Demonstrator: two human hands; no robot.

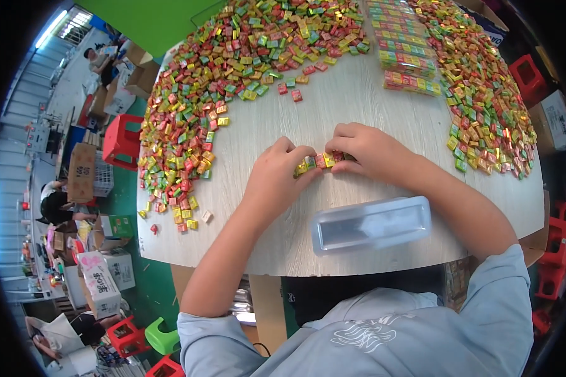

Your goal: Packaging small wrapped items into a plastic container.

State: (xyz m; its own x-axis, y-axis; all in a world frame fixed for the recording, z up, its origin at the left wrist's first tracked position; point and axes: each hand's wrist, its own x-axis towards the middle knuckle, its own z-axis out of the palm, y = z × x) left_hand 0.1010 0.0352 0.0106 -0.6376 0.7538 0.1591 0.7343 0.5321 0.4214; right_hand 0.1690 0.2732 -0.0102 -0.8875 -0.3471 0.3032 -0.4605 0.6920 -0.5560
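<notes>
My left hand (277, 179) and my right hand (368, 151) meet at the middle of a pale wooden table (358, 107). Between their fingertips they pinch a short row of small wrapped candies (317, 162), yellow, red and green, lying on the tabletop. A clear, empty, oblong plastic tray (371, 224) lies just in front of the hands, near the table's front edge. It touches neither hand.
Big heaps of loose wrapped candies (195, 113) cover the left, the back and the right side (484, 107). Filled clear packs (405, 56) are lined up at the back. Red stools (122, 141), cardboard boxes (82, 169) and other people (56, 204) are on the floor to the left.
</notes>
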